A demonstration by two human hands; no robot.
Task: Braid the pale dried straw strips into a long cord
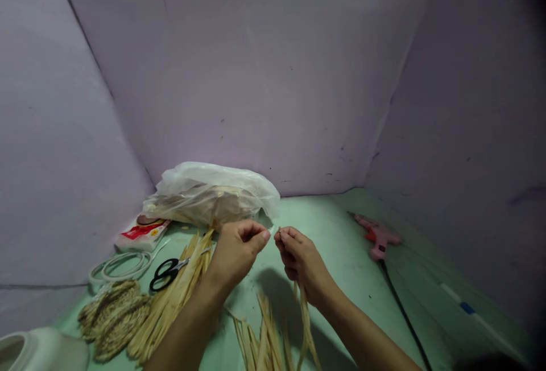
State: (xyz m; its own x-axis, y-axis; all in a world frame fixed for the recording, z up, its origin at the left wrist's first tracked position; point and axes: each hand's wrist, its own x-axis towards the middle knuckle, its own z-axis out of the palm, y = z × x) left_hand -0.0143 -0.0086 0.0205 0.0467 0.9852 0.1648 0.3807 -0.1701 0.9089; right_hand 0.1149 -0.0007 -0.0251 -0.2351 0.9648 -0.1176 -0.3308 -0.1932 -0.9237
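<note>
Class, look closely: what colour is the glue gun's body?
Pink; the glue gun shows best in the head view.

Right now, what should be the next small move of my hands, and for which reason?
I would probably bring your left hand a little closer to your right hand, so that both could steady the pale strips hanging from it. Only the right hand clearly grips these strips; the left hand is near but apart, and whether it holds anything is unclear.
</note>
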